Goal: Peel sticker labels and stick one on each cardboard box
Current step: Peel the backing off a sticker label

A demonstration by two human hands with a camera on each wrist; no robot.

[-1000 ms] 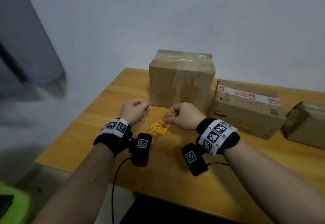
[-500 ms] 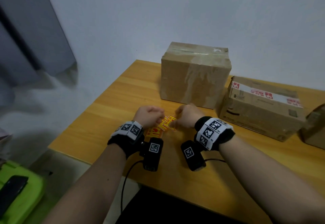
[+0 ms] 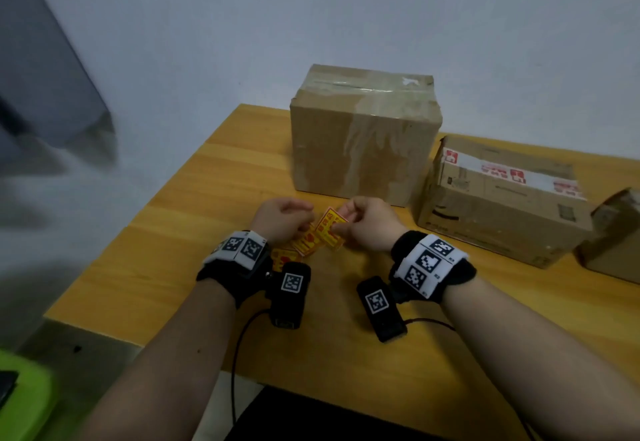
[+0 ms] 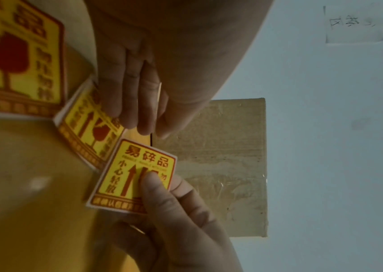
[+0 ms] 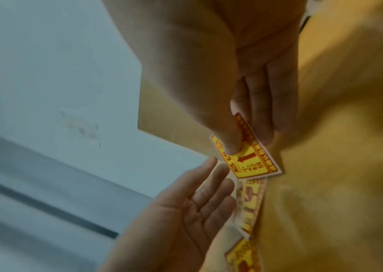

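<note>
My right hand (image 3: 341,224) pinches a yellow-and-red fragile sticker label (image 3: 330,231) between thumb and fingers, lifted slightly off the table; the pinch is plain in the right wrist view (image 5: 234,147) on the label (image 5: 253,163). My left hand (image 3: 301,224) is beside it with straight fingers (image 5: 206,185), its fingertips (image 4: 127,117) by a second label (image 4: 85,132) lying on the table. A third label (image 3: 282,256) lies near my left wrist. A tall taped cardboard box (image 3: 363,142) stands just behind the hands, a lower box (image 3: 498,212) to its right, and a third box (image 3: 614,243) at the right edge.
The wooden table (image 3: 194,232) has its left edge close to my left arm and its front edge under my forearms. A wall rises behind the boxes. A green object (image 3: 20,402) sits on the floor at lower left.
My hands have come together over the labels. The right hand has taken hold of one label and lifted it off the others. The head view has shifted left and closer.
</note>
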